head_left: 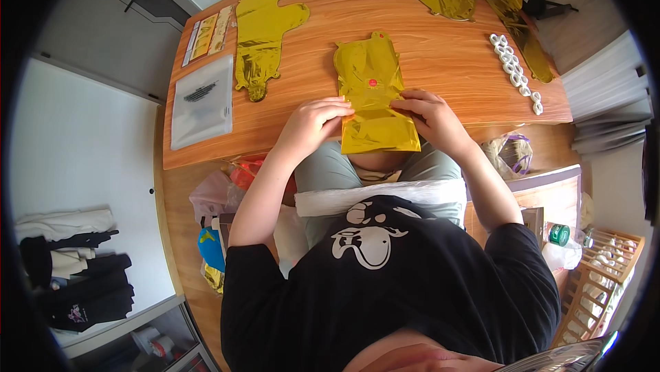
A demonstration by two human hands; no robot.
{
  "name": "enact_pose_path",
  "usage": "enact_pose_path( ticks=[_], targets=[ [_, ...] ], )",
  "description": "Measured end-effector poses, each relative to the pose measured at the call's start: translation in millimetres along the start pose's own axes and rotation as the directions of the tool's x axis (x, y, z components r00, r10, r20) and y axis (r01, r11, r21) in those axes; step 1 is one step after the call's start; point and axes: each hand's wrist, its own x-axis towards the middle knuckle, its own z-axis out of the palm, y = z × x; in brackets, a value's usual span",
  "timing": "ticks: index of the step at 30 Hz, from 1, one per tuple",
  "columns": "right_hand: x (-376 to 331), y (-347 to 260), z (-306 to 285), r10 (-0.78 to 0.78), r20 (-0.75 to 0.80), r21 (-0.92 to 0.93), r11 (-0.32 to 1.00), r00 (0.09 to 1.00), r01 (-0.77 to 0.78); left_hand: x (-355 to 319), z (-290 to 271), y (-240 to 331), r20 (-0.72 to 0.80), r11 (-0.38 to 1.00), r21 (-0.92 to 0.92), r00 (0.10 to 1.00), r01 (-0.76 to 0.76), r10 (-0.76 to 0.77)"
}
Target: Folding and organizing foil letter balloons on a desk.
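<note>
A flat, uninflated gold foil balloon (371, 63) with a small red dot lies at the near edge of the table, its lower part hanging over my lap. At its left edge my left hand (317, 122) is closed, fingertips and thumb on the foil. Across from it my right hand (434, 119) has its fingers closed on the right edge. The foil looks creased between the two hands. Further left on the table is another flat gold foil balloon (265, 25), with a rounded lobe on its right side.
More gold foil (454, 0) lies at the far right, by black cables. White ring-shaped rolls (509, 63) form a line along the right side. A clear plastic sleeve (203, 104) and a printed card (208, 34) lie on the left. A wooden rack (605, 276) stands lower right.
</note>
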Motion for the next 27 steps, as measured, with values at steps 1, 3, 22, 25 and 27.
enact_pose_path(
  ticks=[1,3,22,25,27],
  targets=[
    [-1.4,3.1,0.2,-0.014,0.005,-0.048,0.999,1.000,0.015,-1.4,0.8,-0.8,-0.005,1.000,-0.009,1.000,-0.014,0.014],
    [-3.0,6.9,-0.8,-0.025,0.009,-0.097,0.995,1.000,0.026,-0.5,2.1,0.0,-0.008,0.999,-0.020,0.999,-0.031,0.031],
    [3.9,1.8,-3.6,0.028,-0.040,-0.002,1.000,0.999,-0.028,-7.3,10.8,1.6,-0.161,0.990,0.134,0.985,-0.043,0.065],
    [5.6,0.0,-6.5,0.029,-0.032,-0.023,0.999,0.999,-0.030,-5.8,8.3,4.9,-0.128,0.987,0.158,0.992,0.033,-0.012],
    [10.2,-3.8,-10.2,0.036,-0.033,-0.051,0.998,0.999,-0.037,-3.6,5.2,8.1,-0.106,0.977,0.191,0.992,0.089,-0.070]
  ],
)
